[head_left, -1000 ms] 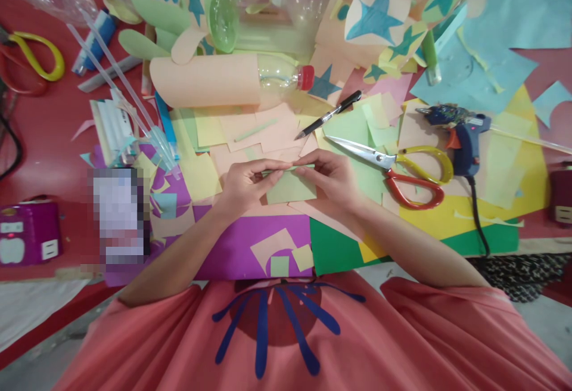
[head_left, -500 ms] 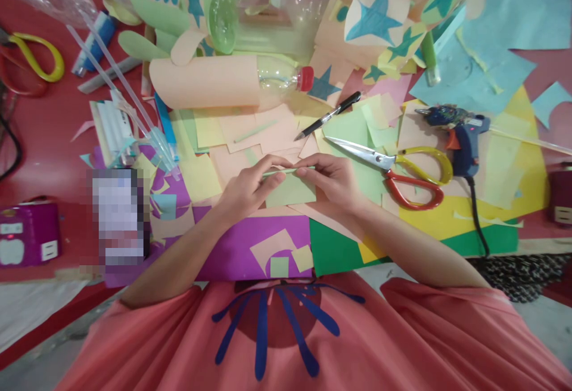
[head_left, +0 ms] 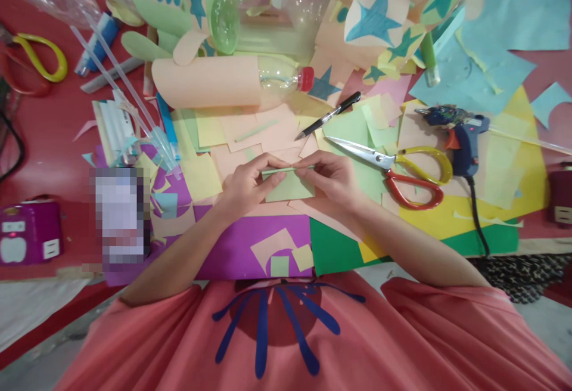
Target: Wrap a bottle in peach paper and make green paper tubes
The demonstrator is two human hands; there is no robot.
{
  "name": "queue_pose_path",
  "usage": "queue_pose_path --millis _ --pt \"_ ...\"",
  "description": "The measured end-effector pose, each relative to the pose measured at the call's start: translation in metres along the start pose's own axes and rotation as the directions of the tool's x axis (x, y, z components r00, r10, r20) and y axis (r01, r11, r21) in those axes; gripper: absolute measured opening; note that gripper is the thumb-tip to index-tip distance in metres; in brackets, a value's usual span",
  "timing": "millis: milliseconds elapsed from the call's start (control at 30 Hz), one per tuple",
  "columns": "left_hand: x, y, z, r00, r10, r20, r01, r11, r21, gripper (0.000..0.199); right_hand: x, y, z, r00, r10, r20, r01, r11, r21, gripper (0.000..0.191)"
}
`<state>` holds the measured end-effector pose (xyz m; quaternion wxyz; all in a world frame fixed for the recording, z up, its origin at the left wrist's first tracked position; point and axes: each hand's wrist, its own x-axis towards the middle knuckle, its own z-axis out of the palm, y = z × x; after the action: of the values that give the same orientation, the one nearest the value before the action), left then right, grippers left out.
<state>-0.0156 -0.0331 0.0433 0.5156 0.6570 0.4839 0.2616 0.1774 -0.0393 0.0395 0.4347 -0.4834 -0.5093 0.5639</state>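
Note:
Both my hands pinch the far edge of a small light green sheet of paper (head_left: 290, 188), which is rolled or folded over along that edge. My left hand (head_left: 252, 182) grips the edge's left end between thumb and fingers. At its right end, my right hand (head_left: 333, 177) does the same. Beyond my fingers lies a black pen (head_left: 328, 115) on peach paper (head_left: 277, 123). Scissors (head_left: 393, 167) with yellow and red handles rest just right of my right hand. A thin green paper strip or roll (head_left: 256, 131) lies farther back.
A peach-wrapped bottle (head_left: 205, 81) with a red cap lies across the back. On the right sits a blue glue gun (head_left: 467, 143) with its black cord. Clear straws (head_left: 120, 93) and a phone (head_left: 120, 218) are at left. Paper scraps (head_left: 274, 248) cover purple card in front.
My hands stay at nearly the same spot, pinching the green paper's edge, with only slight finger movement. The view has shifted a little at the left side.

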Motion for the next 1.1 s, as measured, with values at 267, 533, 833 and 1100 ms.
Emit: queue_pose_path --millis 267,533,833,1100 --pt "0.0028 0.0007 0.0006 0.999 0.043 -0.033 -0.044 0.998 -0.035 0.030 -0.0006 0.0022 0.0012 0.999 -0.037 -0.001 0.037 0.999 -0.012 0.004" --pt "0.0026 0.0003 0.0022 0.991 0.092 -0.098 -0.096 0.995 -0.041 0.033 0.0006 -0.0021 -0.0006 1.000 -0.011 0.015 0.011 1.000 -0.018 0.016" --pt "0.0029 0.0008 0.0023 0.996 0.049 -0.072 -0.054 0.996 -0.068 0.032 -0.0012 -0.0027 -0.0008 0.999 0.045 -0.028 -0.049 0.988 -0.148 0.019" --pt "0.0009 0.0048 0.0028 0.997 -0.016 -0.072 0.007 0.992 -0.128 0.030 -0.0005 -0.0062 -0.0011 0.998 0.056 -0.020 -0.058 0.993 -0.104 0.014"
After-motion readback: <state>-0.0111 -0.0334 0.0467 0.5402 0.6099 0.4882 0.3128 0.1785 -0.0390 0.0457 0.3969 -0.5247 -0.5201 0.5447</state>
